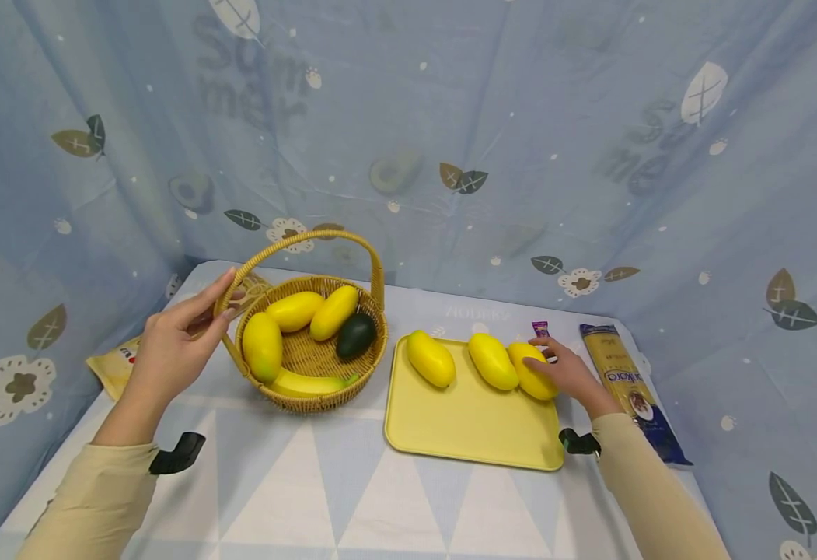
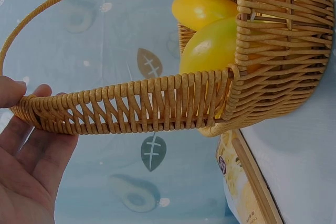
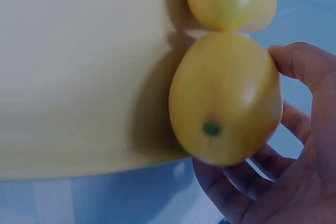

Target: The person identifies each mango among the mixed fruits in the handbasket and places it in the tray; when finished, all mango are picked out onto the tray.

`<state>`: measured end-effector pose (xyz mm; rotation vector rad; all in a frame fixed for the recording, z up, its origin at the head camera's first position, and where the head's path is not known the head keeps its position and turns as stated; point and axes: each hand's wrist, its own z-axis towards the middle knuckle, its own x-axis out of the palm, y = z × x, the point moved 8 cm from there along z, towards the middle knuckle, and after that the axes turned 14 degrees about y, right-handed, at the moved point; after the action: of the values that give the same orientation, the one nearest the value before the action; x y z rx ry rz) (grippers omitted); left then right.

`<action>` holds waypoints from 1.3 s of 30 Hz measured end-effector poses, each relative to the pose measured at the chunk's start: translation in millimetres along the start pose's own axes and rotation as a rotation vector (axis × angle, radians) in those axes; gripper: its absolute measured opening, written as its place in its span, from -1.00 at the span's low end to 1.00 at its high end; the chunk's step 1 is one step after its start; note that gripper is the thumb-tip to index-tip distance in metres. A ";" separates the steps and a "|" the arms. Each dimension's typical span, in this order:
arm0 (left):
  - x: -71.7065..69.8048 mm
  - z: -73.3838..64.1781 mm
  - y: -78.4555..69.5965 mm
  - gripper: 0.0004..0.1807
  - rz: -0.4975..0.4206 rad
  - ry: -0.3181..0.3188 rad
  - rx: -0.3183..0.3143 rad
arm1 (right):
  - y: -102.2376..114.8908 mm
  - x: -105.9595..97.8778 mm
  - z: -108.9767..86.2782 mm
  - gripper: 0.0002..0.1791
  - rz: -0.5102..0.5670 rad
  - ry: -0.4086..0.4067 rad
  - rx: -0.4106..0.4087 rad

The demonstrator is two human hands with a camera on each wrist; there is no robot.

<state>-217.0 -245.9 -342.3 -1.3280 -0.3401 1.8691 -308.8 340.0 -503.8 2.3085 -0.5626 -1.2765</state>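
Observation:
My left hand (image 1: 177, 342) grips the side of the arched handle (image 2: 126, 106) of a wicker basket (image 1: 308, 356). Inside the basket are several yellow mangoes (image 1: 295, 311), a banana (image 1: 310, 383) and a dark green avocado (image 1: 355, 336). To its right lies a pale yellow tray (image 1: 464, 428). My right hand (image 1: 576, 377) holds the rightmost mango (image 3: 223, 95) at the tray's right side, thumb on one side and fingers curled under the other. A second mango (image 1: 494, 362) lies right beside it, and a third mango (image 1: 431, 358) is further left on the tray.
A blue and gold pasta bag (image 1: 625, 381) lies right of the tray. Behind the right hand is a small purple packet (image 1: 540, 328). A yellow packet (image 1: 116, 369) lies left of the basket, partly behind my left arm. A patterned curtain (image 1: 408, 117) surrounds the table.

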 end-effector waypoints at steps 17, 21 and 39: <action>-0.6 0.8 1.0 -0.17 0.007 0.005 -0.014 | 4.6 -1.5 -1.4 -0.30 -0.042 -0.044 -0.008; -0.4 1.0 0.1 -0.18 0.007 0.004 -0.010 | 5.2 -4.4 -3.6 -0.32 -0.047 -0.069 -0.024; -0.7 0.9 0.4 -0.19 -0.002 0.006 -0.023 | 68.9 -13.4 -31.9 -0.49 -0.029 -0.295 -0.243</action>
<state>-217.8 -246.4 -341.7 -1.3483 -0.3606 1.8646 -297.3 296.5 -441.1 1.9522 -0.4406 -1.6172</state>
